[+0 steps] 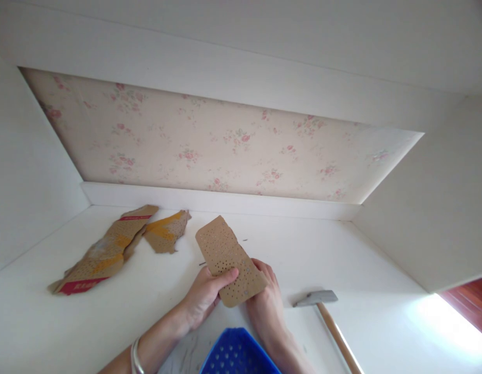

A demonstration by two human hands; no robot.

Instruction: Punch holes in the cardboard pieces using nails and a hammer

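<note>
A piece of brown cardboard dotted with many small punched holes is held tilted above the white surface. My left hand grips it, thumb flat on its face and fingers behind. From the right, my right hand is closed around its lower right edge, fingers mostly hidden behind the card. A few small grey spots, perhaps nail heads, show on the cardboard. Just below my hands is a blue plastic basket with heart-shaped holes. A hammer with a wooden handle lies to the right of my right hand.
Torn cardboard with red and yellow print lies at the left, with a smaller torn piece beside it. A small dark nail-like bit lies near my left hand. White walls enclose the surface; floral wallpaper covers the back.
</note>
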